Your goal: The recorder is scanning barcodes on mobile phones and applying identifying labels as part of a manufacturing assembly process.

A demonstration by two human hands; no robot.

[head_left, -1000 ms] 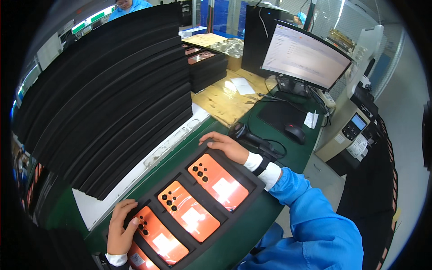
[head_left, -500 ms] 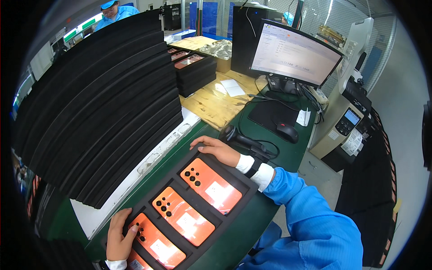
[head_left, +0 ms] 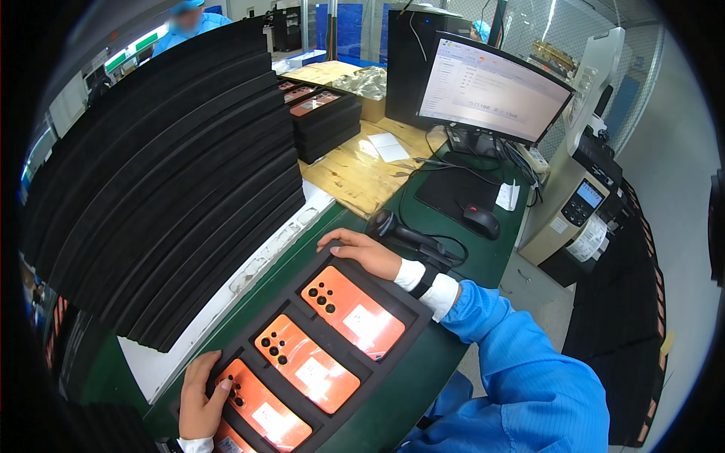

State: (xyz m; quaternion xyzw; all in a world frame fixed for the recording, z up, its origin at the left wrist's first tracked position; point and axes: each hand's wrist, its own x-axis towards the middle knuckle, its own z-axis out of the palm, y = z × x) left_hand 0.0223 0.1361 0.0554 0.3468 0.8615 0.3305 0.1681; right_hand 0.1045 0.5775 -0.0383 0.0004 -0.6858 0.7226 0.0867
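Observation:
A black foam tray [head_left: 300,424] lies slanted on the green tabletop, with orange phone back panels set in its slots. The far panel [head_left: 353,313], the middle panel [head_left: 307,364] and the near panel [head_left: 264,408] show camera holes and a white label each. Another is partly cut off at the lower edge. My left hand [head_left: 202,396] grips the tray's left rim, its thumb over the near panel's camera end. At the far corner my right hand [head_left: 364,253] holds the rim, fingers over the outer edge and thumb on top.
A tall stack of black trays [head_left: 166,181] rises at the left. Beyond my right hand lie a barcode scanner [head_left: 404,232], a mouse [head_left: 481,221] and a monitor [head_left: 495,90]. A label printer [head_left: 574,204] stands at the right. Filled trays [head_left: 326,124] sit on the wooden board [head_left: 359,177].
Both hands and the tray stay put. The paper strip at the printer bulges out a bit more, and the person at the far left has shifted slightly.

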